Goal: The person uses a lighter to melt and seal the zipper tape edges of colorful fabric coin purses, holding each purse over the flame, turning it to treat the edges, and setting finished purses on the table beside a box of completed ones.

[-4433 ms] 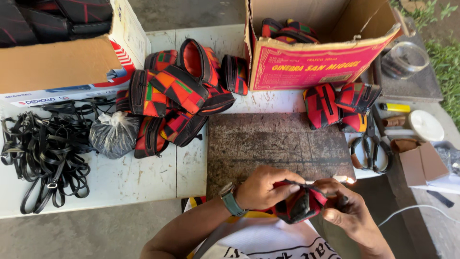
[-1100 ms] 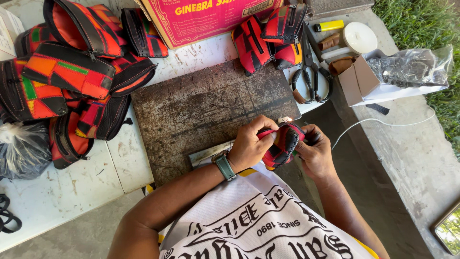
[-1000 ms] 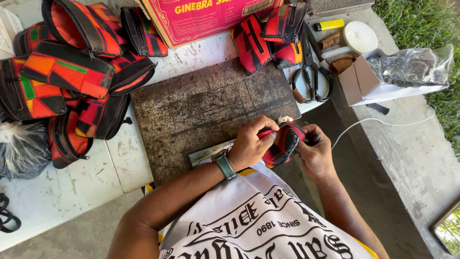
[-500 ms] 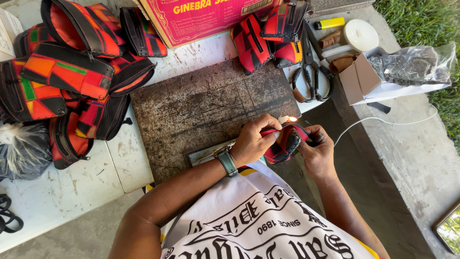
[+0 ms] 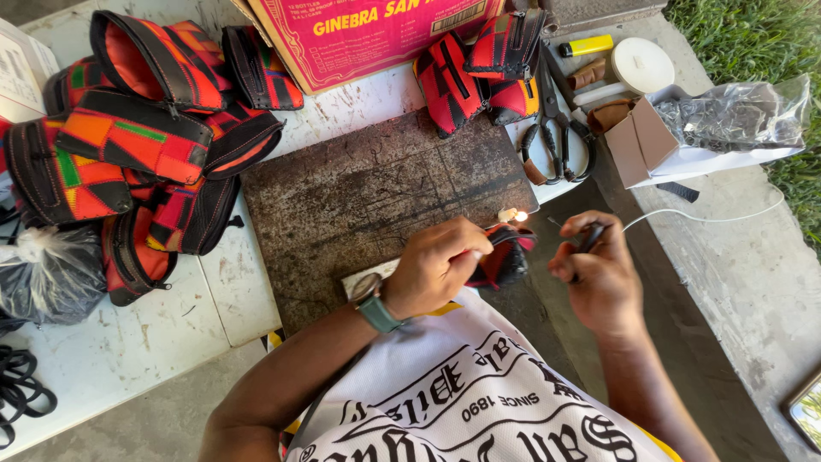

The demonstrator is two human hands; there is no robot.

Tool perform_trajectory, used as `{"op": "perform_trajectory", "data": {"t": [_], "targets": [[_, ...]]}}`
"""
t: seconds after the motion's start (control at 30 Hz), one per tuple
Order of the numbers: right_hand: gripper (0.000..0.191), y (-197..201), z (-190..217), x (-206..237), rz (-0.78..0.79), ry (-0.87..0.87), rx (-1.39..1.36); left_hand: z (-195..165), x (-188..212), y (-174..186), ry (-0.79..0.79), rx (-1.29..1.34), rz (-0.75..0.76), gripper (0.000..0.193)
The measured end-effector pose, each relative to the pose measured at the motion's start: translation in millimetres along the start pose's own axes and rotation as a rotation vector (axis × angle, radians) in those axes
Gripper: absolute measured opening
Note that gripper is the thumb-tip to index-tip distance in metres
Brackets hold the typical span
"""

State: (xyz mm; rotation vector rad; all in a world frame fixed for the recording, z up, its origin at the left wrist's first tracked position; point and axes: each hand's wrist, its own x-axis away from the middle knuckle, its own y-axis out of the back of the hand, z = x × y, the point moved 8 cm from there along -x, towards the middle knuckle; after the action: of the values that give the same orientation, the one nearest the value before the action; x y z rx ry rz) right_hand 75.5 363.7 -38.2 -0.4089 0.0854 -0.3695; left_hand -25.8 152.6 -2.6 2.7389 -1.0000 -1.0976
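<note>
A: What is the left hand [image 5: 438, 267] doing?

B: It is closed around a small red-and-black fabric zip pouch [image 5: 506, 258], held just off the near edge of the dark, stained cutting slab [image 5: 376, 192] on the white desk [image 5: 128, 342]. A small flame [image 5: 518, 216] burns right at the pouch's upper end.

A: And the right hand [image 5: 599, 275]?

B: Its fingers are curled shut on a small dark object, probably a lighter, though it is too hidden to be sure. It sits just beside the pouch, not touching it.

A: So which step is this?

B: I'd judge it is the singeing of a loose thread or strap end on the pouch. The next move calls for keeping the flame brief and away from the fabric, then pinching or checking the sealed end.

A: Anything else close by?

B: A heap of matching red, orange and black pouches [image 5: 128, 154] lies at the far left, and black-handled scissors [image 5: 556, 137] beyond the slab.
</note>
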Motion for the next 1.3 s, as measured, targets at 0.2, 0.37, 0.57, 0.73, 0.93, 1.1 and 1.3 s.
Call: {"op": "perform_trajectory", "data": {"t": [0.2, 0.37, 0.57, 0.73, 0.93, 1.1, 1.3], "targets": [[0.021, -67, 62, -9, 0.188, 0.115, -0.203, -53, 0, 43, -0.304, -0.438, 0.097, 0.029], [0.027, -112, 74, -24, 0.184, 0.293, -0.034, -61, 0, 64, -0.325, -0.525, 0.059, 0.028], [0.039, -132, 66, -20, 0.199, 0.366, -0.196, -56, 7, 70, -0.294, -0.548, 0.029, 0.026], [0.024, -141, 34, -34, 0.137, 0.182, -0.111, -56, 10, 69, -0.323, -0.492, -0.054, 0.024], [0.022, -161, 45, -13, 0.241, 0.481, 0.521, -52, 10, 66, -0.288, -0.514, -0.013, 0.024], [0.023, -165, 35, -23, 0.294, 0.396, 0.394, -61, 12, 73, -0.247, -0.556, 0.012, 0.023], [0.025, -174, 23, -28, 0.357, 0.363, 0.322, -72, 20, 86, -0.260, -0.557, 0.053, 0.026]]}}
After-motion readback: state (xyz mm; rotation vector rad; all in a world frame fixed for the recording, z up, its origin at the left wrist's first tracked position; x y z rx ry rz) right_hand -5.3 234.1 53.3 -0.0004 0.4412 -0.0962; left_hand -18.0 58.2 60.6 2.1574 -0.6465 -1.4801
